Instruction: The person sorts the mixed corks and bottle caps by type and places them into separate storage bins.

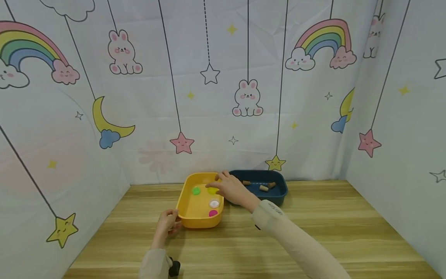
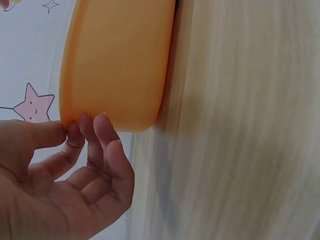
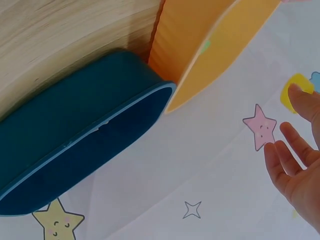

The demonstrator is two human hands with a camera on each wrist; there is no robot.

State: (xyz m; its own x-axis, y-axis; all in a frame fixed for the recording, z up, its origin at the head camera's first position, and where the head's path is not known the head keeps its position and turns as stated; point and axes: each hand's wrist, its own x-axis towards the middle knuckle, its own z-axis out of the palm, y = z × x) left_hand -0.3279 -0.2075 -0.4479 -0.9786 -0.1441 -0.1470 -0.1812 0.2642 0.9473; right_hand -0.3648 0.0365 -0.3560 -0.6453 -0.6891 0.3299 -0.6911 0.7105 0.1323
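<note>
My left hand (image 1: 168, 223) pinches the rim of a yellow plastic box (image 1: 184, 207) at its near left corner, thumb on the rim and fingertips against the outer wall in the left wrist view. Above the box's far right part is my right hand (image 1: 234, 188), with a yellow cap (image 3: 296, 91) at its thumb and fingertip. The other fingers are spread and bent. On the box floor lie a green cap (image 1: 196, 190), a white cap (image 1: 214, 204) and a magenta cap (image 1: 213, 213).
A dark blue box (image 1: 278, 199) stands right beside the yellow one, with several cork pieces (image 1: 263, 188) inside. Both sit on a wood-grain table (image 1: 313, 232) close to the back cloth (image 1: 209, 116), which carries printed rabbits and stars. Cloth also hangs at both sides.
</note>
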